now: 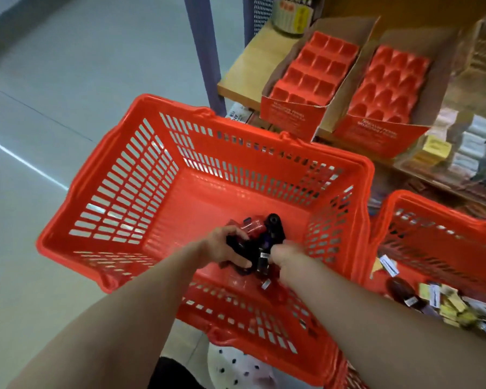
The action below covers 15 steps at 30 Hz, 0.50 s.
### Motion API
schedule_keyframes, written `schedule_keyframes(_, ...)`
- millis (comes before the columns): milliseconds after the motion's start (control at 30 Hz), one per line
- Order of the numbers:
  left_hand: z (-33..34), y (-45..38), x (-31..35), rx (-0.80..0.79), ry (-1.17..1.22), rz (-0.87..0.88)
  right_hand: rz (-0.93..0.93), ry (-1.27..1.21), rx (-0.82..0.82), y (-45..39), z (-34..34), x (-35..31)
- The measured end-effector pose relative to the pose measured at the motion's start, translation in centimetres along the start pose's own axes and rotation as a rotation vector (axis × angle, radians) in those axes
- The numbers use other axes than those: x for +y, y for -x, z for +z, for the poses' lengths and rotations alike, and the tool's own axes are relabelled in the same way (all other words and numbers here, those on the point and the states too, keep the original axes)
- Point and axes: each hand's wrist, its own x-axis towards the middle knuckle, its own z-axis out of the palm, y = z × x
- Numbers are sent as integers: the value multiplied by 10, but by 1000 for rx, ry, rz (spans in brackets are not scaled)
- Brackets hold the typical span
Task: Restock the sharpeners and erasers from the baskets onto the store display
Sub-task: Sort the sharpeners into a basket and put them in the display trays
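Red slatted plastic basket holds our dark, glossy sharpeners; our left hand and right hand each grip a clump. Beside it, a second red basket holds small yellow-and-white packets.

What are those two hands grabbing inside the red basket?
Both the left hand and right hand clutch a bunch of small dark sharpeners from opposite sides; exact hold points are blurred.
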Motion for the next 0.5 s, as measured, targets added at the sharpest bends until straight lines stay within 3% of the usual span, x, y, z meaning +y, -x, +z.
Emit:
schedule_keyframes(67, -4, 6, 6, -40, -36, 59, -145, -53, 15, 23, -11, -8)
schedule_keyframes(133, -11, 14, 20, -38, -107, 105, -334, -59, -123, 63, -36, -16)
schedule_keyframes(200, -17, 25, 43, 8, -197, 137, -576, -46, -231, 103, -72, -20)
schedule_keyframes(267, -13, 45, 78, 65, -220, 192, -731, -120, -227, 133, -121, -17)
schedule_keyframes(367, 23, 87, 143, 48, -166, 348, -709, -157, -99, 137, -199, 11)
schedule_keyframes(500, 117, 124, 207, -142, -128, 532, -482, -40, 98, 93, -304, 93)
